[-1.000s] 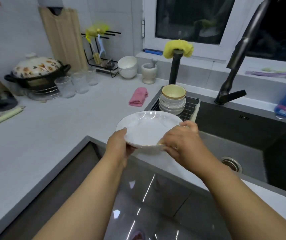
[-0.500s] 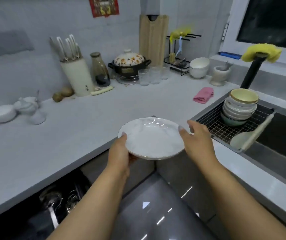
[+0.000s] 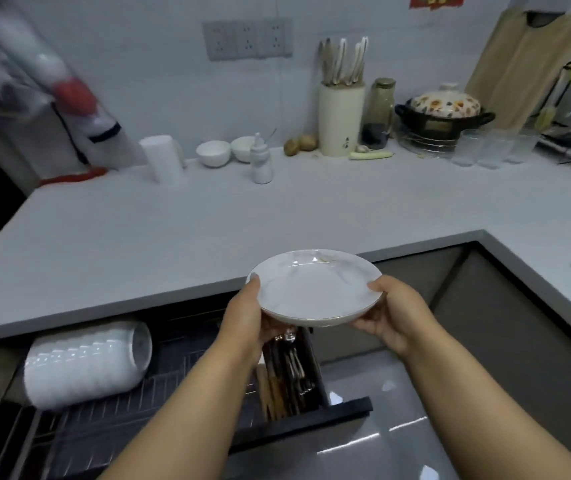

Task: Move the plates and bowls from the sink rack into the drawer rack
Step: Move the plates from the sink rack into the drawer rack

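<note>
Carried away from the sink, a white plate (image 3: 313, 292) gripped at its rim by left hand (image 3: 247, 315) and right hand (image 3: 393, 315) now hovers over the open drawer rack (image 3: 131, 407), ready for slotting.

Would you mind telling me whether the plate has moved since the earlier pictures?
Yes. The plate, held in both hands, has gone left along the countertop, away from the sink rack, and is now over the open drawer rack.

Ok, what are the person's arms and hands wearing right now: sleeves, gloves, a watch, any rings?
Nothing that shows. The left hand and right hand are bare, without gloves, and I can make out no rings. Both forearms are uncovered down to the bottom edge of the picture: no sleeve, watch or wristband in view.
</note>
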